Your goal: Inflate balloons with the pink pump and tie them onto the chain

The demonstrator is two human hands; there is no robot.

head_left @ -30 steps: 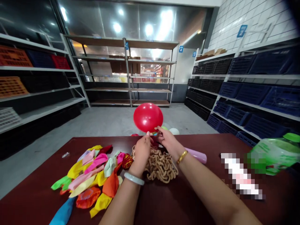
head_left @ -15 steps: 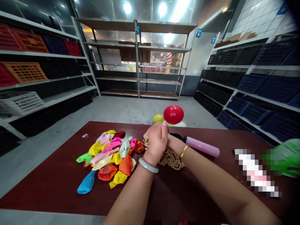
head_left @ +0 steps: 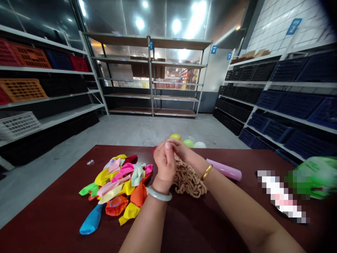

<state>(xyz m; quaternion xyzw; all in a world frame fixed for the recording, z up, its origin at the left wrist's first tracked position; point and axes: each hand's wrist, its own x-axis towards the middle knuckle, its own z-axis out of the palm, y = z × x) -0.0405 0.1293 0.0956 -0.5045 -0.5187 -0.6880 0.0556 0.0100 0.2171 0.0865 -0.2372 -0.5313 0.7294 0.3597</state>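
Note:
My left hand [head_left: 165, 161], with a pale bangle on the wrist, is closed with its thumb up. My right hand [head_left: 181, 149], wearing a gold bangle, presses against it from the right. Both hands are held together above the table, with most fingers hidden. A sliver of the red balloon [head_left: 154, 151] shows past my left hand; the rest is out of sight behind the hands. Under my right wrist lies a heap of tan looped cord [head_left: 191, 181]. To the left, limp balloons [head_left: 123, 186] of many colours are piled, beside my left forearm.
A pink pump tube [head_left: 225, 169] lies right of the cord on the dark red table [head_left: 60, 211]. Farther right are a blurred-out item [head_left: 281, 196] and a green plastic bag [head_left: 317, 175]. Inflated balloons [head_left: 188, 143] show beyond the far edge. Shelves with crates [head_left: 23, 88] line the sides.
The inflated red balloon, earlier above my fingers, has dropped mostly behind my hands. Both hands moved slightly left and down, uncovering more cord. The view tilted up a little.

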